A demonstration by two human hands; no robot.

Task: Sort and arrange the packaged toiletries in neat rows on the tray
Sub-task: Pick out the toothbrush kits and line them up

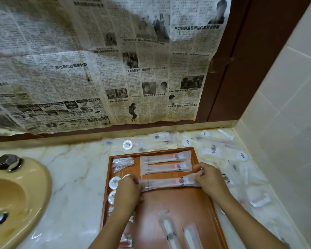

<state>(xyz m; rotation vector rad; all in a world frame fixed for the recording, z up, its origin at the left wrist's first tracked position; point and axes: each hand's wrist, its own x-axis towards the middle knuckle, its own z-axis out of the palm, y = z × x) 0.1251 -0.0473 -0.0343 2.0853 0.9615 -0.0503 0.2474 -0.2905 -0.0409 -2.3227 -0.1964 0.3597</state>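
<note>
A yellowed, crinkled newspaper [101, 65] hangs over the dark brown wall panel, its lower edge torn and ragged. Below it runs the desk [75, 169], a glossy pale marble slab with tan veins, and set into it at the left is a rounded beige sink [25, 200] with a metal drain and a faceted tap knob [7, 161]. White square tiles [285, 105] cover the right wall.

On the desk lies a rectangular wooden tray [169, 203] — reddish, smooth, with a raised rim. At its far end two long frosted toothbrush packets [164, 157] lie parallel in a row, and a third toothbrush packet [171, 183] lies just nearer, crosswise on the tray. The left hand [128, 190] pinches its left end and the right hand [210, 177] pinches its right end, fingers curled on the plastic.

Smaller things: a crinkly clear packet [122, 163] in the tray's far left corner, round silvery foil-topped discs [114, 182] along its left edge, and two more long packets [180, 230] at the near end. Loose sachets and round discs [223, 151] — flat, glossy, overlapping — are scattered on the desk behind and right of the tray.
</note>
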